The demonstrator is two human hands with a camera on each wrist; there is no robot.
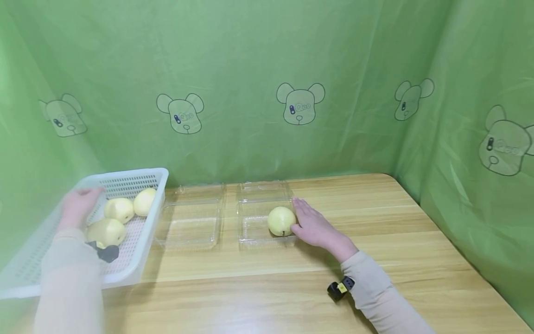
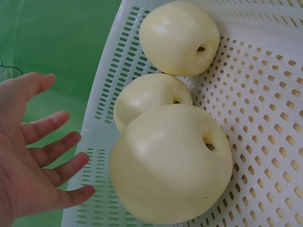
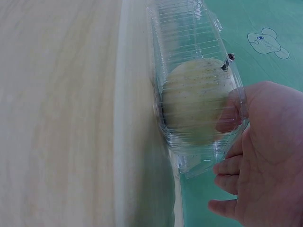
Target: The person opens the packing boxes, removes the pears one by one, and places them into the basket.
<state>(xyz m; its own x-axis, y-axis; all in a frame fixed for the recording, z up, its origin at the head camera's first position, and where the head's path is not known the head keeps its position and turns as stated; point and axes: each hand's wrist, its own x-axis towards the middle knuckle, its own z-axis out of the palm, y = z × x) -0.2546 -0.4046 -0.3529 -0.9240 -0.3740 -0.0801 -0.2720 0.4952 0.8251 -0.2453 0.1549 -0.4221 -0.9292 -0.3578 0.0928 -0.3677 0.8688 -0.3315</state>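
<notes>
Above the white basket [image 1: 143, 246], my left hand [image 1: 79, 206] is blurred in the head view. In the left wrist view that left hand [image 2: 42, 156] is empty, its fingers spread beside several round pale yellow pears [image 2: 173, 163]. A single pear [image 1: 281, 221] sits in the right-hand clear plastic box [image 1: 252, 227]. My right hand [image 1: 314, 227] lies at this box's right side. In the right wrist view the thumb reaches over the rim against the pear [image 3: 196, 97]; the other fingers extend outside the wall, partly hidden.
Left of that box, a second clear plastic box [image 1: 189, 225] lies with its lid folded back. Both stand on a wooden table [image 1: 200, 297]. A green curtain [image 1: 242, 60] printed with bear heads hangs behind and at the sides.
</notes>
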